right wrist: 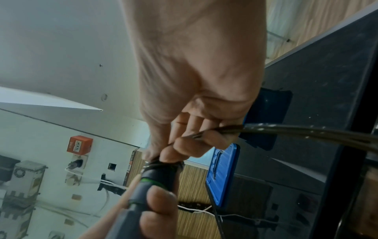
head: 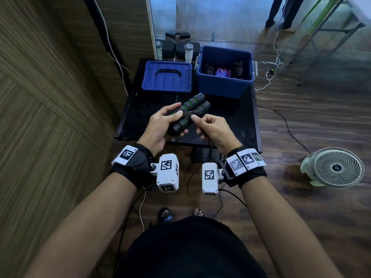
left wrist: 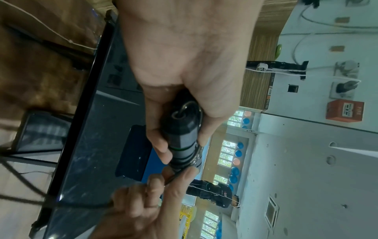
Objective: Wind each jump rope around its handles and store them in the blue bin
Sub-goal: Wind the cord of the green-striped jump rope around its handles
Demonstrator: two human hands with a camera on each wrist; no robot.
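Item 1, nearest my head cam: wrist cams point(head: 167, 172) strapped on both forearms, 6 o'clock of the work.

Item 2: left hand point(head: 160, 126), fingers and thumb curled round the two black handles point(head: 189, 111) w/ green rings, held side by side, above the near part of the table point(head: 236, 121). Thumb pins the wraps already on.

Item 3: right hand point(head: 212, 127), just at 3 o'clock of the bundle, fingers clamped on the rope point(right wrist: 286, 131); a few turns cross the handles at mid-length. Free tail drops from the hand toward 6 o'clock, over the table edge; how much is left I can't tell.

Item 4: blue bin point(head: 224, 85), open, far side of table at 1 o'clock of the hands. Inside: approx. three wound ropes, two dark, one purple/red point(head: 222, 72).

Item 5: blue lid point(head: 166, 77), flat on table, 11 o'clock of the hands, beside the bin.

Step, as I judge it: winding in progress on this rope, early to mid.

Next move calls for: right hand to carry the rope round the pair under steady tension, left thumb to keep turns from slipping; tuck the end, then bin it.
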